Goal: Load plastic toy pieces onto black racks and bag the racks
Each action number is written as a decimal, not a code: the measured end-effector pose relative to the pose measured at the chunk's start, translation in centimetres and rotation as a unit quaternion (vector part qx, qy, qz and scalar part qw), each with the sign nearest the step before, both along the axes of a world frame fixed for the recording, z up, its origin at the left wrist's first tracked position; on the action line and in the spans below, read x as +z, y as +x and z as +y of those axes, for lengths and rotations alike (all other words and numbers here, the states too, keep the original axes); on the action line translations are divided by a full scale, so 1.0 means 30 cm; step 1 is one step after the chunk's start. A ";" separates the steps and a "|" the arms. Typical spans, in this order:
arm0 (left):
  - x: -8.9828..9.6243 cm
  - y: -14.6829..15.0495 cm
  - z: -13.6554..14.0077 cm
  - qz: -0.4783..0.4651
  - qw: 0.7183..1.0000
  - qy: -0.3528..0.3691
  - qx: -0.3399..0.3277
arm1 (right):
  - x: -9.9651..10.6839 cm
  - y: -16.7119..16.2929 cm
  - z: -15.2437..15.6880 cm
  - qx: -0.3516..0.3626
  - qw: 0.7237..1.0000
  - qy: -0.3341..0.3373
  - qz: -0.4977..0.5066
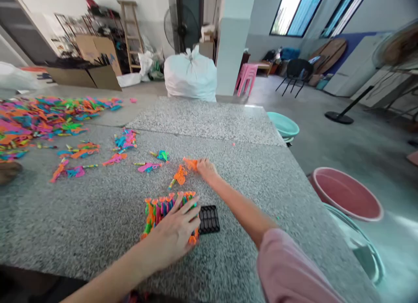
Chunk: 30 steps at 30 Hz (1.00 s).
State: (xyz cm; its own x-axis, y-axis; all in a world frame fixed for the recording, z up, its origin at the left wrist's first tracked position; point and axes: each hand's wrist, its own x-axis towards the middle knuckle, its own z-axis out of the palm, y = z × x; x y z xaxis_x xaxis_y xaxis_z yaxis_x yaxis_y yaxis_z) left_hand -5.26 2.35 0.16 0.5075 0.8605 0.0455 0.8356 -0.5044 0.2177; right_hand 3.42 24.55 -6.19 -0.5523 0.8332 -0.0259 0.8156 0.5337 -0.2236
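Note:
My left hand (pixel 178 227) lies flat with fingers spread over a row of small colourful plastic toy guns (pixel 158 207), packed side by side. They appear to sit in a black slotted tray (pixel 209 219), whose bare right end shows beyond my fingers. Farther forward, my right hand (pixel 206 168) is closed on an orange toy gun (pixel 190 163); the fingers partly hide it. Just left of that is another orange toy gun (pixel 180 174) with a yellowish stick-like part at its end. A pink toy gun (pixel 149 166) and a blue-green one (pixel 162 155) lie nearby.
A large heap of toy guns (pixel 42 118) covers the far left of the speckled stone table (pixel 244 198). Another person's hand (pixel 9 171) is at the left edge. Beyond the table stand a tied white sack (pixel 191 74), a pink tub (pixel 346 194) and a turquoise basin (pixel 283 124).

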 end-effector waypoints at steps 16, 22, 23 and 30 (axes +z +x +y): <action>0.036 -0.034 -0.002 0.021 0.999 0.029 -0.035 | -0.091 0.198 -0.432 0.030 0.966 -0.111 0.231; 0.036 -0.023 -0.009 0.022 0.998 0.048 -0.042 | -0.034 0.153 -0.406 0.085 0.976 -0.124 0.155; 0.034 -0.022 -0.009 0.029 0.997 0.049 -0.050 | -0.031 0.149 -0.407 0.087 0.976 -0.133 0.150; 0.040 -0.015 -0.005 0.018 0.999 -0.001 -0.027 | -0.054 0.180 -0.291 0.164 0.961 -0.150 0.166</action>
